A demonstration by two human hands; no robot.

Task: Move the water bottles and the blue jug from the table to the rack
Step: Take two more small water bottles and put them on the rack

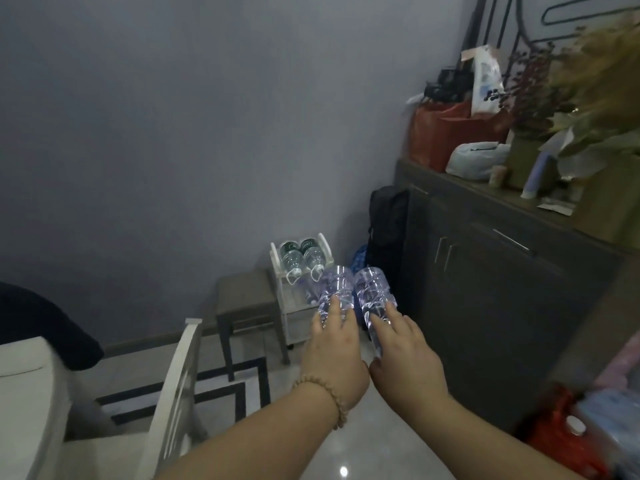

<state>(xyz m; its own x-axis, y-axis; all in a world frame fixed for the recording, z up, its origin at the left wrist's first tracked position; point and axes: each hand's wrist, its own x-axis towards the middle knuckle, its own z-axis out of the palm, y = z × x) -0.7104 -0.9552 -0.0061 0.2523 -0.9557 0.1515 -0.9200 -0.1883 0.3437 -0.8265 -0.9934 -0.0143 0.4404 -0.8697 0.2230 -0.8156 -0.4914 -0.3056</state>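
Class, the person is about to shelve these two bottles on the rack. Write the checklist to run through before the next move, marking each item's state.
1. Grip of left hand on left bottle: ok.
2. Grip of right hand on right bottle: ok.
3. The rack in view ahead: ok.
4. Top tier free: not ok, two stored bottles lie there.
5. Lower tier free: cannot tell, the held bottles hide it.
6. Caps tight: cannot tell.
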